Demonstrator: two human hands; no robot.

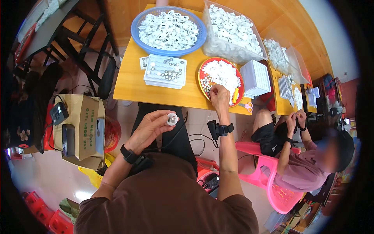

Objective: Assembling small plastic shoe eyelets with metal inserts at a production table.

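Observation:
My left hand (150, 126) is raised over my lap and holds a small round white plastic part (172, 119) between thumb and fingertips. My right hand (219, 97) reaches into a red plate (203, 68) full of small white and metal pieces, with its fingers closed at the plate's near edge; what they pinch is hidden. Left of the plate a white tray (165, 71) carries rows of small fitted parts. Both wrists wear black bands.
A blue basin (134, 28) and a clear tub (228, 48) of white parts stand at the back of the yellow table (130, 84). White tray stacks (255, 77), scissors (246, 105). A person on a pink chair (272, 183) works at right. Cardboard box (83, 128) with phones at left.

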